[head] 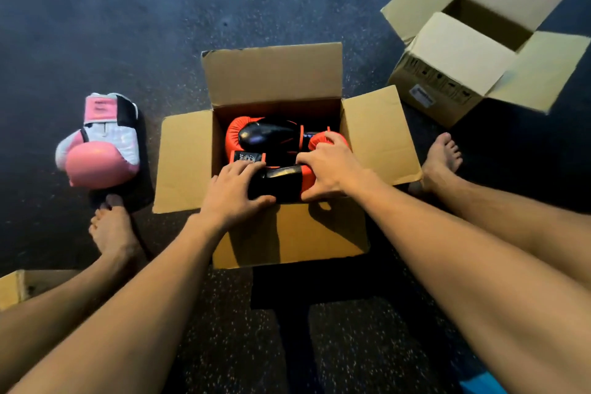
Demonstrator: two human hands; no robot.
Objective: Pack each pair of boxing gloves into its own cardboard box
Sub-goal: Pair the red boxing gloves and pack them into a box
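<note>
The person is sitting on the dark speckled floor (128, 25) with an open brown cardboard box (271, 77) standing between their bare legs, its four flaps splaying outward. One red-and-black padded boxing glove (265, 134) is lying inside, toward the box's twelve o'clock wall. Its mate, the second red-and-black glove (284, 181), is sitting high against the six o'clock wall and is not yet fully down. The left grip (236, 192) is clenching that glove's black end at seven o'clock, and the right grip (329, 169) is curling over its red end at four o'clock. I am judging this to be the seating push for the first pair.

A pink-and-white boxing glove (99, 144) is waiting on the floor at nine o'clock; I cannot tell whether its mate is lying beneath it. A second open cardboard box (463, 73) is standing at two o'clock, well apart from it.

The padding is looking springy and the fit tight, so the held glove may be popping back up once released, keeping the flaps from closing. Pressing on one end alone could be tilting it and jamming it against the first glove. The forearms are also reaching over the six o'clock flap and could be creasing it.
</note>
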